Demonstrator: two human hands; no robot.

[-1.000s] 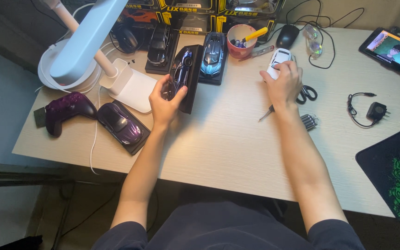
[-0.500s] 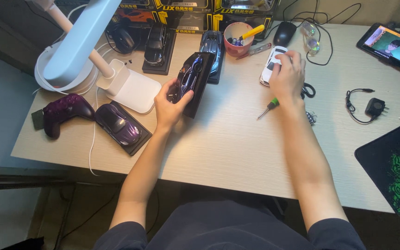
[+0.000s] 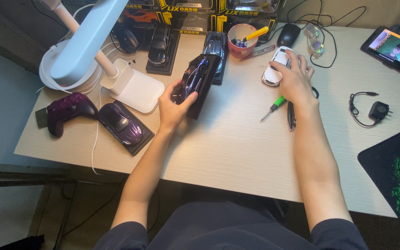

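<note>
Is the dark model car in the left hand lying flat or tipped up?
Tipped up: the left hand holds the dark model car with its black base raised on edge.

Pale wooden desk (image 3: 237, 148) with screwdriver (image 3: 274, 103), purple gamepad (image 3: 68, 109), mousepad (image 3: 396, 171).

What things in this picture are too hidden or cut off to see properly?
Head view, the only one:
- White toy car: the right hand covers its rear half.
- Black tool by the green screwdriver: the right wrist hides most of it.
- Dark toy car on its black base: the left hand hides its near end.
- Black mat: cut off by the right edge.
- Pink cup: contents too small to tell.
</note>
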